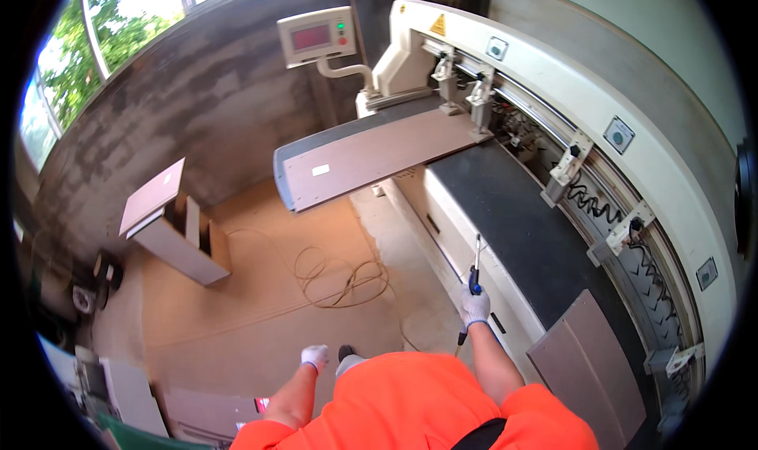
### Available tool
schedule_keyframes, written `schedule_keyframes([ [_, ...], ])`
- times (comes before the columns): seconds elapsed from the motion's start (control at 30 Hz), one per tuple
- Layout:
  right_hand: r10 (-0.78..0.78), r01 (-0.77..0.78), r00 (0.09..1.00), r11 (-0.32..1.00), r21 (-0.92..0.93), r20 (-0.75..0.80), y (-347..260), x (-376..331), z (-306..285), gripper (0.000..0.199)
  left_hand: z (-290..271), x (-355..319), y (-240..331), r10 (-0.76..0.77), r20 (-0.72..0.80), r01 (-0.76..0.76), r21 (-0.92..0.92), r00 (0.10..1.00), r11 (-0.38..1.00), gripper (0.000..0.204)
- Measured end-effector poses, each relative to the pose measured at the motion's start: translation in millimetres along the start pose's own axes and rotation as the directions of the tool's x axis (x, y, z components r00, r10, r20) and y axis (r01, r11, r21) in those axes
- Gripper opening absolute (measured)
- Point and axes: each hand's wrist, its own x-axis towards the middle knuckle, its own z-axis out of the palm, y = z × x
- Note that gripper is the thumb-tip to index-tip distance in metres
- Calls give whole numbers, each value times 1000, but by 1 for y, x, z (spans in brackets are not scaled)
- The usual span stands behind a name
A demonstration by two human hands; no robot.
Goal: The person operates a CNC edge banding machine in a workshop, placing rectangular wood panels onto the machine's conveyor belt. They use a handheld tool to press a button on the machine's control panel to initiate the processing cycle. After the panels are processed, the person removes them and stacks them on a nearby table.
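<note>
My right hand [474, 305], in a white knitted glove, grips an air blow gun [475, 281] with a blue and black body. Its thin metal nozzle points up beside the dark bed [513, 213] of a long white machine [568, 79]. A hose leaves the gun below the hand. My left hand [315, 356], gloved too, hangs low over the floor with its fingers curled and nothing visible in it. Across the machine's far end lies a long brown panel [387, 154] with a small white label. Another brown panel [591, 369] rests at the near right end.
A control box [317, 37] with a screen stands on a bent arm behind the machine. On the floor at left is a box-shaped stand [178, 241] topped by a panel. A yellowish hose [347, 290] lies coiled on the brown floor sheet. Clamps line the machine's rail.
</note>
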Motion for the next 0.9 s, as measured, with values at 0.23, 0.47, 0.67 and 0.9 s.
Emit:
schedule_keyframes([
  [0.23, 335, -365, 930, 811, 458, 147, 47, 0, -39, 29, 33, 111, 236, 52, -1, -48, -380, 999, 924, 23],
  [0.47, -31, -25, 922, 990, 139, 385, -34, -42, 35, 32, 39, 175, 401, 218, 56, -148, -571, 974, 808, 27],
  [0.67, -37, 137, 922, 962, -237, 385, -127, -27, 90, 47, 51, 204, 444, 203, 96, -83, -685, 975, 724, 25],
  [0.9, 197, -205, 967, 978, -34, -159, -152, 50, 118, 45, 59, 208, 429, 185, 312, 117, -742, 932, 660, 28],
])
